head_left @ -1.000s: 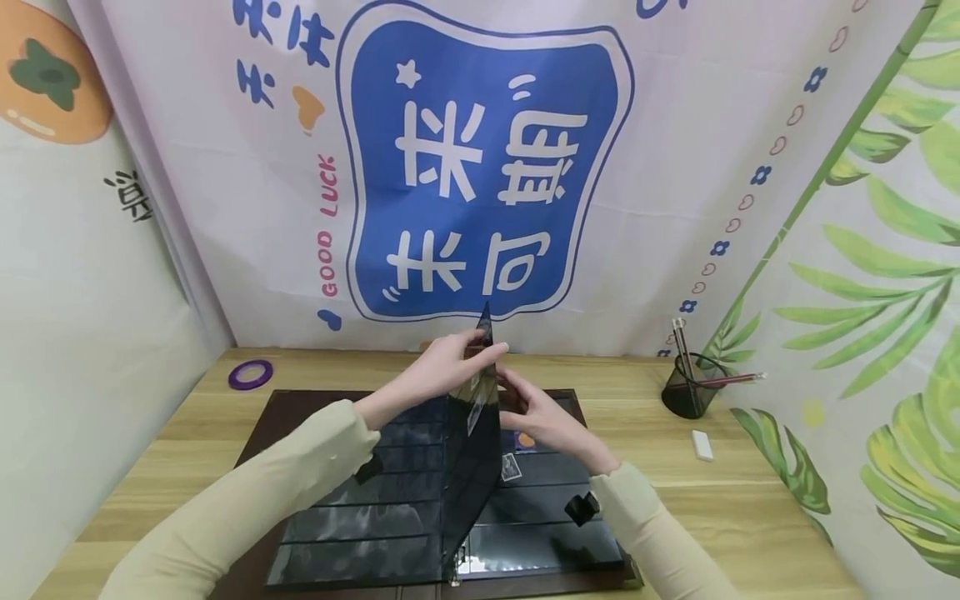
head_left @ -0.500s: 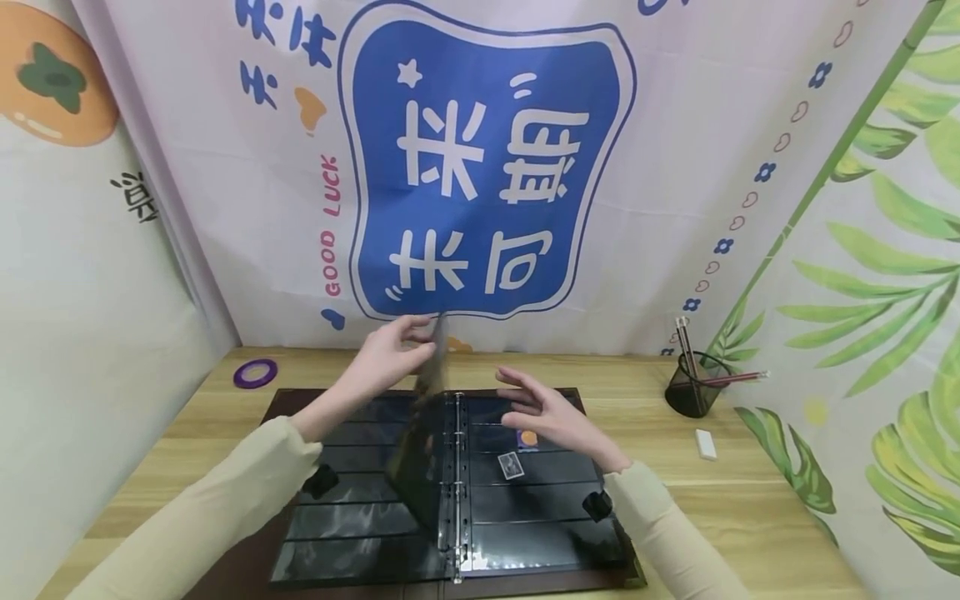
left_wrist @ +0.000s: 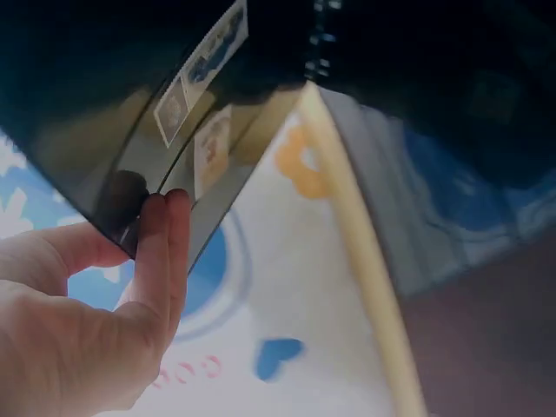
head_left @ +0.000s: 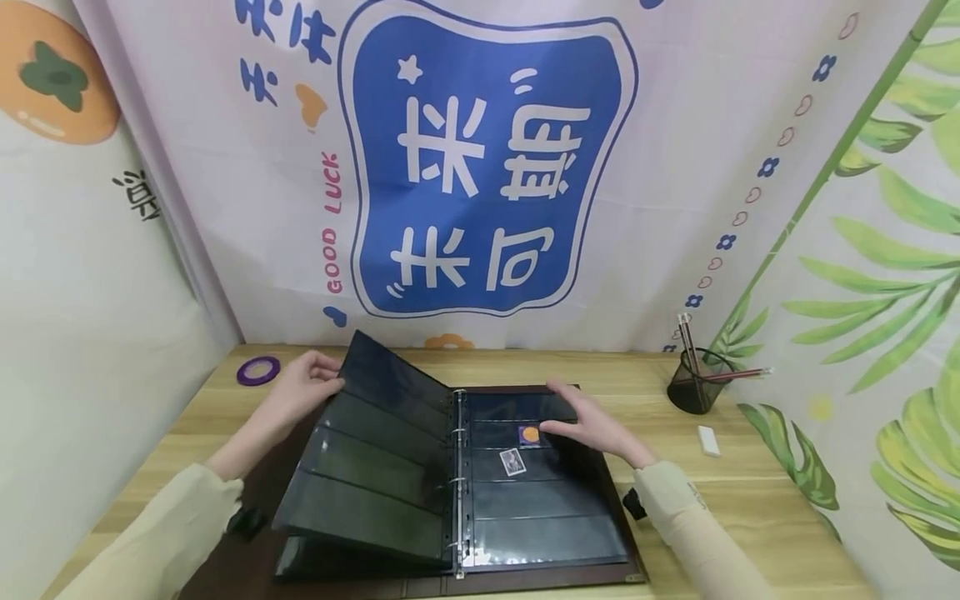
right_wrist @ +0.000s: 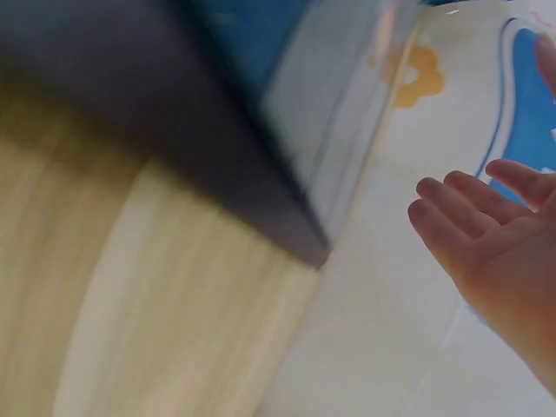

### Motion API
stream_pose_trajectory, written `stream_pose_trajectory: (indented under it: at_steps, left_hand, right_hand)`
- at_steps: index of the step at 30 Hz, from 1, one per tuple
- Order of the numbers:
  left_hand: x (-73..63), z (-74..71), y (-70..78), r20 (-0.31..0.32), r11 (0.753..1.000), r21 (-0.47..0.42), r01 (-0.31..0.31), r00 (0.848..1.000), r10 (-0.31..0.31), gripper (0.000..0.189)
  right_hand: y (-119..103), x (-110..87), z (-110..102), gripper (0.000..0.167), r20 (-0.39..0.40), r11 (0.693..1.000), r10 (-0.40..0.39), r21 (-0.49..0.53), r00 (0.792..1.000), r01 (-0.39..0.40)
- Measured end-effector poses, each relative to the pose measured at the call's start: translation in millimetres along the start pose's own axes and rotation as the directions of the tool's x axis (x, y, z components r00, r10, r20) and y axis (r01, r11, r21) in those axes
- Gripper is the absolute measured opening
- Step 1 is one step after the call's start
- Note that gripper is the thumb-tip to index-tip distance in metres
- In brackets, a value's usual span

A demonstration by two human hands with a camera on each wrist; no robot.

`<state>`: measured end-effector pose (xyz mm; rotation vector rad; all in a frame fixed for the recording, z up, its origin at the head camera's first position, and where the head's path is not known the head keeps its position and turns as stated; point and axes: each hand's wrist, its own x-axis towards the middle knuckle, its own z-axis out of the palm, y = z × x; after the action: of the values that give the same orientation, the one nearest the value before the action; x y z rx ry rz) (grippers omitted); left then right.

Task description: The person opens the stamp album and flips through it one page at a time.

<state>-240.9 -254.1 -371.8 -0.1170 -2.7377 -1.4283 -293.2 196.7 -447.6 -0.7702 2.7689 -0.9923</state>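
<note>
Swung over from upright, the dark page (head_left: 382,454) now slants low over the album's (head_left: 600,467) left half. Left hand (head_left: 300,392) pinches its far corner; right hand (head_left: 592,425), fingers spread, rests above the right page beside two stamps (head_left: 521,450).

Right wrist view motion-blurred; stamps (left_wrist: 201,111) under lifted album page (left_wrist: 113,113) too small to read.
</note>
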Motion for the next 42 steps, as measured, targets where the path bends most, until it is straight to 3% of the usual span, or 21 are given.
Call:
stream_pose_trajectory:
  at_steps: [3,7,11,16,20,25,28,31,34,36,40,42]
  left_hand:
    - [-4.2,-4.2,-19.5,0.047,0.994,-0.087,0.067,0.997,-0.063,0.038]
    - [-8.3,-7.7,-44.8,0.108,0.974,-0.150,0.172,0.982,-0.157,0.043]
    - [-11.8,-4.9,-67.6,0.115,0.972,-0.098,0.215,0.972,-0.203,0.042]
    - [-15.3,6.1,-86.9,0.081,0.981,-0.026,0.193,0.978,-0.190,0.037]
    - [-21.2,13.6,-91.3,0.016,0.985,0.106,0.134,0.990,-0.137,0.034]
    - [-25.8,23.5,-90.1,-0.075,0.969,0.243,0.055,0.996,-0.037,0.031]
    - [-24.3,32.0,-94.0,-0.090,0.952,0.305,-0.020,0.995,0.050,0.031]
    - [-24.3,42.1,-97.0,-0.049,0.915,0.380,-0.136,0.985,0.166,0.034]
    - [-25.7,50.5,-97.7,0.029,0.865,0.438,-0.246,0.965,0.260,0.042]
    - [-26.1,54.2,-98.2,0.080,0.838,0.461,-0.291,0.955,0.287,0.052]
    - [-26.7,56.3,-99.0,0.179,0.823,0.452,-0.343,0.939,0.293,0.069]
    - [-26.7,56.1,-100.2,0.230,0.810,0.448,-0.379,0.924,0.305,0.073]
  right_hand:
    - [10,-0.4,0,0.081,0.020,0.997,-0.003,-0.075,1.000,0.005]
    - [22,-0.7,0,0.079,0.047,0.993,0.028,-0.114,0.999,-0.022]
    - [33,-1.5,0,0.082,0.071,0.985,0.049,-0.169,0.996,-0.036]
    - [41,-3.6,-1,0.095,0.111,0.978,0.087,-0.197,0.990,-0.064]
    - [43,-4.1,0,0.103,0.133,0.980,0.086,-0.192,0.987,-0.060]
    - [48,-2.4,-2,0.110,0.147,0.985,0.067,-0.167,0.987,-0.042]
    - [53,-0.4,-3,0.115,0.149,0.984,0.053,-0.177,0.987,-0.026]
    - [56,1.3,-3,0.118,0.160,0.981,0.052,-0.194,0.986,-0.020]
    - [58,2.8,-3,0.120,0.184,0.980,0.067,-0.199,0.981,-0.030]
    - [59,3.3,-2,0.120,0.199,0.978,0.086,-0.202,0.976,-0.045]
    - [61,3.8,0,0.119,0.201,0.978,0.105,-0.198,0.974,-0.065]
    - [62,4.2,0,0.118,0.195,0.977,0.101,-0.204,0.976,-0.060]
